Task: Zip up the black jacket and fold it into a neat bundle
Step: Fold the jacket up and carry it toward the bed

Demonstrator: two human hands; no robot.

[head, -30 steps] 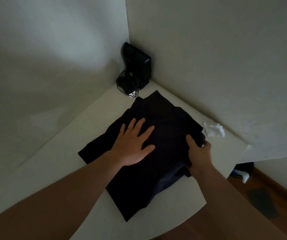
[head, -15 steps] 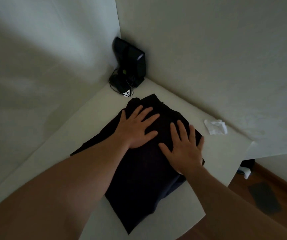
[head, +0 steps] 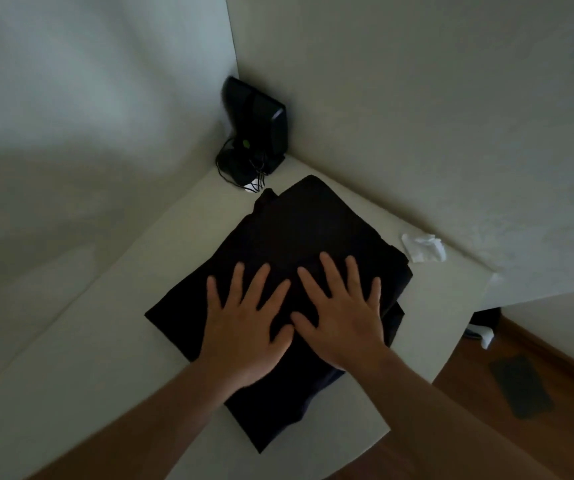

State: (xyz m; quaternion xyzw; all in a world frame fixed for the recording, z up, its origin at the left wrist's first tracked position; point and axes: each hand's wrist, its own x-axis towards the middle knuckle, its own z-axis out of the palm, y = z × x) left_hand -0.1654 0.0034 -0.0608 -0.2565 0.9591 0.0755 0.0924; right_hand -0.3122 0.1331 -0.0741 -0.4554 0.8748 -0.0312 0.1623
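The black jacket (head: pixel 306 233) lies folded into a flat, roughly square bundle on the white table (head: pixel 112 334), one corner pointing at me. My left hand (head: pixel 244 327) rests palm down on its near left part, fingers spread. My right hand (head: pixel 344 317) lies flat beside it on the near right part, fingers also spread. The two hands almost touch at the thumbs. Neither hand grips the cloth. The zipper is hidden in the folds.
A black device with tangled cables (head: pixel 254 133) stands in the wall corner behind the jacket. A crumpled white tissue (head: pixel 424 247) lies by the right wall. The table's right edge drops to a wooden floor with a dark phone (head: pixel 520 386).
My right hand let go of the jacket's right edge and laid itself flat on top. Both hands have slid toward me over the cloth.
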